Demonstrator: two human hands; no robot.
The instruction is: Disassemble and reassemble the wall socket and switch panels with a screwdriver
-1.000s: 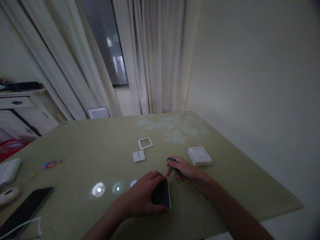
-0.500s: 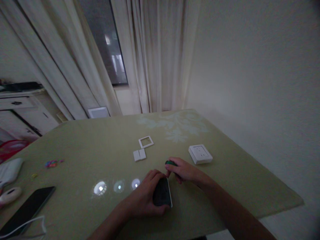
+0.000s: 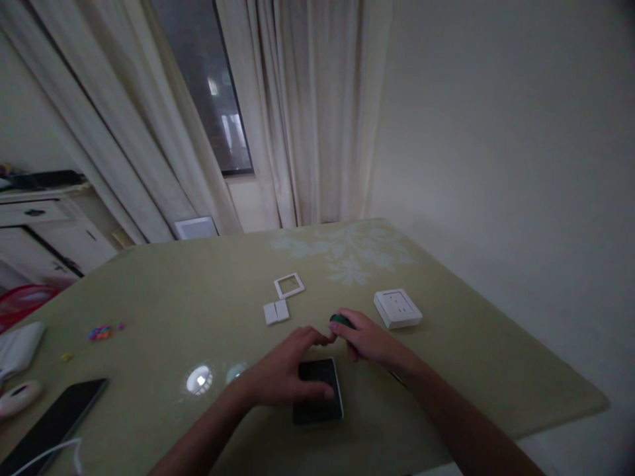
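My right hand (image 3: 364,337) is closed around a green-handled screwdriver (image 3: 342,321); a thin shaft shows by the wrist. On the table below lies a dark, square, shallow box with a white edge (image 3: 317,411), apparently the back of a wall switch. Over it reaches my left hand (image 3: 285,370), thumb spread across the dark face and fingers stretched toward my right fingertips. Whether something small sits where the fingertips meet, I cannot tell. Farther off lie a white square frame (image 3: 289,295) and two white switch rockers (image 3: 276,312) side by side.
A white socket box (image 3: 397,308) stands right of my right hand. To the left are a black phone (image 3: 59,423) with a white cable, small colourful pieces (image 3: 104,331) and white devices (image 3: 20,400). A wall runs along the table's right edge; curtains hang behind.
My left hand has loosened its grip on the dark box, and its fingers have moved up to my right fingertips. The box now lies flatter. My right hand still holds the screwdriver.
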